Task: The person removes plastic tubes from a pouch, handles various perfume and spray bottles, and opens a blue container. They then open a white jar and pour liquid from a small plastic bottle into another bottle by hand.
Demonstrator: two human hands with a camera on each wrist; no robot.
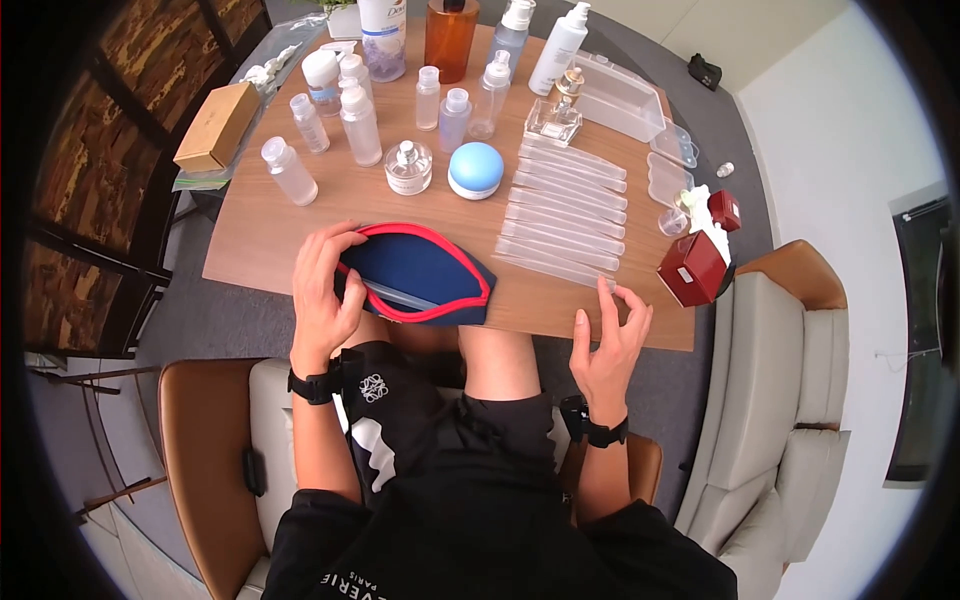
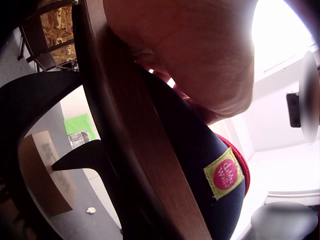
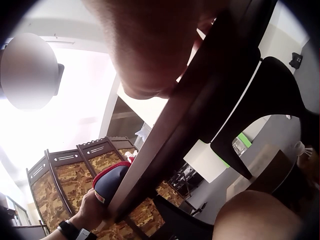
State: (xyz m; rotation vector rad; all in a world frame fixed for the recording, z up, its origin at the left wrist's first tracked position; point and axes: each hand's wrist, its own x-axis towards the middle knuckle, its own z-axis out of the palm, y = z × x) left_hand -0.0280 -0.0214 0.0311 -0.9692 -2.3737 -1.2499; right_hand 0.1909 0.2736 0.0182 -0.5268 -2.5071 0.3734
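Observation:
A navy pouch with a red rim [image 1: 412, 254] lies open-mouthed at the table's near edge, a clear strip [image 1: 400, 296] inside it. My left hand [image 1: 325, 295] grips its left end, fingers and thumb at the rim. Several clear flat strips [image 1: 565, 210] lie in a stack-like row to the right. At the right end of the nearest one, my right hand [image 1: 612, 350] has a fingertip touching or just over it, other fingers spread. The left wrist view shows the pouch's side [image 2: 200, 145] with a yellow-green label, below the left hand [image 2: 195, 55]. The right hand's fingertips are mostly hidden in the right wrist view.
Several bottles [image 1: 360, 125], a glass perfume bottle [image 1: 408, 168] and a blue-lidded jar [image 1: 475, 170] stand beyond the pouch. A clear plastic case [image 1: 620, 98] lies at the back right, a dark red box [image 1: 692, 270] at the right edge. A cardboard box [image 1: 216, 126] is at left.

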